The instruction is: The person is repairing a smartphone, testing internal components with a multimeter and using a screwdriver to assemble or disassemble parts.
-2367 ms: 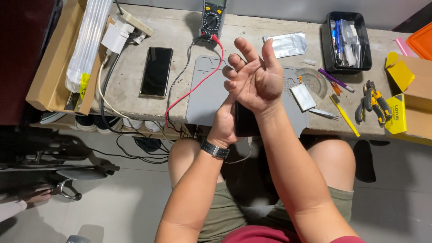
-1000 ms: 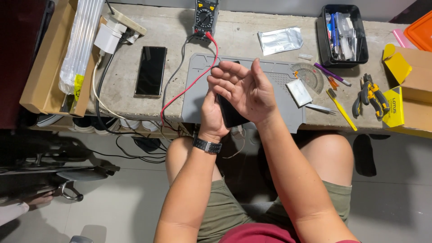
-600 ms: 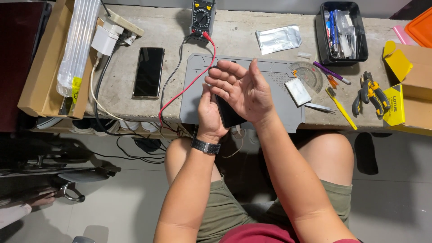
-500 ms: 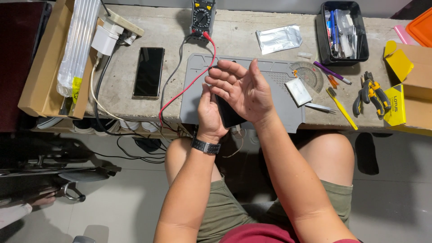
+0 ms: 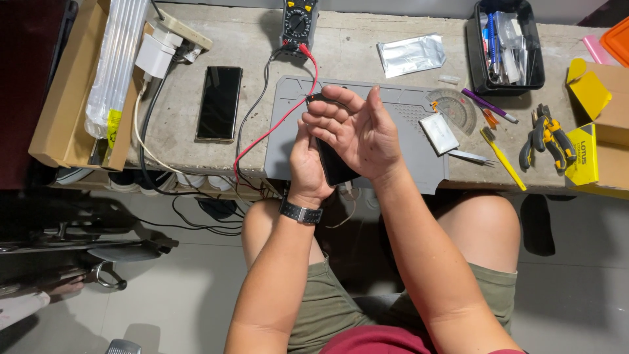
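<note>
Both hands now sit lower, just above the grey work mat [image 5: 419,167] instead of raised over it. Left hand [image 5: 308,164] is closed around a dark phone [image 5: 334,167], holding it edge-up over the mat's front half. Right hand [image 5: 357,134] stays open, fingers loosely curled, palm against the phone's face. Second phone [image 5: 219,103] lies left of the mat on the table [image 5: 354,42]. Handling continues, nothing set down.
</note>
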